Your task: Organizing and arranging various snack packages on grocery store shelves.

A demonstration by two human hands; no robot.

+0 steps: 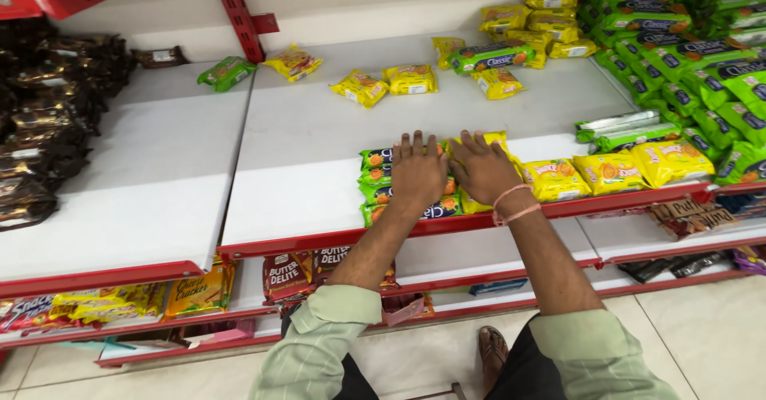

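Both hands lie palm down, fingers spread flat, gripping nothing: left hand [417,172] presses on a row of green biscuit packets [377,178] at the front of the white shelf [303,152], right hand [481,168] rests just beside it on yellow biscuit packets [496,139]; thumbs nearly touching. Pink thread band [511,205] around the right wrist. Green packets lie stacked front to back, the nearest one against the red shelf edge [319,240]. To the right along the same front edge, a line of yellow snack packets [610,172], touching one another. Farther right, a dense pile of green packets [702,73] fills the shelf corner, with two silver-and-green packs [618,127] lying at its foot. Toward the back of the shelf, loose yellow packets [387,82] scattered well apart, one long green pack [491,55] among them, more yellow ones heaped behind [542,17]. Neighbouring shelf to the left: a single green packet [227,73] and a yellow one [294,62] near the red bracket [243,21]; dark brown packets [48,120] crowded at the far left. Lower shelf holds maroon biscuit boxes [289,276] and yellow cracker packs [199,291]. Pale green sleeves [319,344] and a sandalled foot [491,352] on the tiled floor [718,328] below
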